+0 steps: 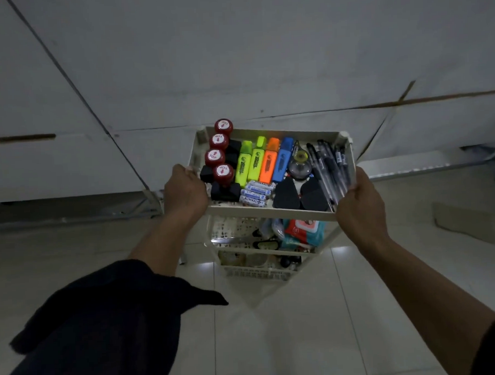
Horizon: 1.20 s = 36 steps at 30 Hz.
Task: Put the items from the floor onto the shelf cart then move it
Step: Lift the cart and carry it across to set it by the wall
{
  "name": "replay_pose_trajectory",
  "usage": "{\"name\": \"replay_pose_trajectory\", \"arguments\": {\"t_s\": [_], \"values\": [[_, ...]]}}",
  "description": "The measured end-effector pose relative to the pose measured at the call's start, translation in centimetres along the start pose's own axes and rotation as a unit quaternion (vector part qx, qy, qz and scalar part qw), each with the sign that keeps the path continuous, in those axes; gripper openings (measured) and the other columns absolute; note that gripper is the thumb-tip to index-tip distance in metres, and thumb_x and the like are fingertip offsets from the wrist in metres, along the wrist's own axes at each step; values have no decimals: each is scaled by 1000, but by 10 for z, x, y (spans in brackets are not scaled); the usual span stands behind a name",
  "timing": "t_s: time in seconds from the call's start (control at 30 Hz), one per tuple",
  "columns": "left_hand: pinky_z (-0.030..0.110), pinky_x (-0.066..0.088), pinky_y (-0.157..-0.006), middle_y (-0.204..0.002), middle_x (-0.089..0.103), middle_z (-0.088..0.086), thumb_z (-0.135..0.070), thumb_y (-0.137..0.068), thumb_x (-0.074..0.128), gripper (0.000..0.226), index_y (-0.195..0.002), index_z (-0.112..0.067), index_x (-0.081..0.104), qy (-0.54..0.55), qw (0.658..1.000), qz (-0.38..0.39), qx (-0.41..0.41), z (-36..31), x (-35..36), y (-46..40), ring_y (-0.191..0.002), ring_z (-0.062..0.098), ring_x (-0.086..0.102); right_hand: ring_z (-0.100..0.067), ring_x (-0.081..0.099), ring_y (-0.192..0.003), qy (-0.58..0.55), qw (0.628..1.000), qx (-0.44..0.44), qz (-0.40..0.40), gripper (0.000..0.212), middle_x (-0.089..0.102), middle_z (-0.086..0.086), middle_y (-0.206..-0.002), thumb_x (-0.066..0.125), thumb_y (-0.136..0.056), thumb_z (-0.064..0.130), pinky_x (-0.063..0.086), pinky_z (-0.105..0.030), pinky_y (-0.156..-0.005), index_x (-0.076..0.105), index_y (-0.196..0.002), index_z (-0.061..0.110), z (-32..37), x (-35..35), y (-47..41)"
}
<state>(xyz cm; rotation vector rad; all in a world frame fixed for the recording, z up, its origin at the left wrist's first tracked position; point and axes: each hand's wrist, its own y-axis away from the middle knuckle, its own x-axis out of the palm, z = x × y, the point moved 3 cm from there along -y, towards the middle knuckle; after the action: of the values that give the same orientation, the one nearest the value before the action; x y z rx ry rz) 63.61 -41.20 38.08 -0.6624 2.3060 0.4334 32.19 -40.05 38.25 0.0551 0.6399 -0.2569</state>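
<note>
A cream shelf cart [273,209] with three tiers stands on the tiled floor in front of me. My left hand [185,190] grips the left rim of its top tray, and my right hand [360,200] grips the right front corner. The top tray holds red-capped stamps [219,157], several highlighters [263,162], batteries [255,192], black pens [329,166], a tape dispenser [299,163] and two dark erasers [300,195]. The middle tier carries a wipes pack [303,231] and scissors. Small dark items lie on the bottom tier.
A grey panelled wall [235,60] rises just behind the cart. A flat piece of cardboard [463,220] lies on the floor at the right. Pale floor tiles [317,326] stretch toward me. My dark sleeve fills the lower left.
</note>
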Motion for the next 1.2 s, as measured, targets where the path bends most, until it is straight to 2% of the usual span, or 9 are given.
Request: {"name": "replay_pose_trajectory", "arguments": {"t_s": [0.13, 0.23, 0.4, 0.53, 0.7, 0.87, 1.03, 1.13, 1.2], "values": [[28, 27, -48, -74, 45, 0, -30, -101, 27, 26, -98, -11, 45, 18, 1000, -15, -17, 3, 2, 2, -64, 13, 45, -14, 61, -84, 10, 999, -21, 29, 25, 61, 7, -91, 40, -101, 23, 51, -34, -64, 54, -120, 28, 8, 4, -25], [29, 28, -49, -78, 48, 2, -31, -102, 26, 29, -104, -9, 45, 34, 998, -41, -42, 1, 5, 3, -63, 15, 46, -15, 61, -79, 20, 997, -43, 64, 25, 63, 2, -94, 37, -104, 23, 45, -29, -58, 55, -119, 29, 15, 8, -52], [36, 43, -61, -84, 52, 4, -32, -102, 25, 33, -113, -9, 45, 59, 991, -89, -85, -3, 14, 6, -69, 22, 52, -11, 54, -70, 56, 989, -85, 104, 29, 62, 5, -90, 34, -102, 26, 39, -23, -54, 54, -121, 37, 26, 16, -99], [34, 35, -59, -91, 55, 7, -30, -102, 25, 32, -116, -9, 43, 49, 991, -91, -86, -21, 28, 14, -73, 23, 49, -12, 56, -71, 60, 989, -81, 107, 32, 61, 9, -89, 39, -99, 24, 41, -25, -53, 52, -119, 44, 22, 12, -120], [34, 35, -59, -102, 64, 14, -31, -103, 24, 34, -118, -9, 44, 25, 991, -97, -89, -41, 41, 20, -75, 22, 49, -15, 57, -66, 38, 991, -78, 104, 29, 62, 6, -85, 41, -99, 28, 42, -26, -47, 53, -117, 45, 7, -3, -126], [39, 46, -66, -92, 56, 9, -32, -102, 25, 33, -119, -9, 42, 26, 993, -68, -88, -43, 38, 14, -78, 25, 53, -25, 60, -79, 12, 993, -67, 92, 29, 65, -1, -94, 42, -100, 22, 50, -39, -63, 55, -121, 38, 4, 3, -129], [38, 44, -65, -93, 54, 8, -36, -102, 23, 35, -118, -11, 42, 18, 996, -44, -77, -55, 41, 2, -78, 24, 54, -32, 62, -84, 8, 996, -45, 77, 28, 64, -7, -100, 42, -100, 18, 55, -48, -70, 54, -122, 31, -3, -4, -130], [37, 45, -66, -95, 53, 7, -35, -101, 25, 37, -119, -10, 44, 16, 998, -22, -55, -67, 45, -17, -80, 24, 55, -30, 61, -82, -8, 998, -28, 57, 28, 62, -6, -99, 41, -98, 16, 56, -48, -68, 53, -120, 28, -5, -5, -129], [31, 41, -60, -96, 53, 7, -32, -100, 28, 32, -114, -9, 46, 7, 999, -1, -36, -74, 46, -31, -75, 20, 53, -24, 60, -76, -26, 998, -21, 43, 21, 61, -3, -93, 44, -98, 18, 52, -40, -60, 54, -114, 26, -7, -3, -128]]}}
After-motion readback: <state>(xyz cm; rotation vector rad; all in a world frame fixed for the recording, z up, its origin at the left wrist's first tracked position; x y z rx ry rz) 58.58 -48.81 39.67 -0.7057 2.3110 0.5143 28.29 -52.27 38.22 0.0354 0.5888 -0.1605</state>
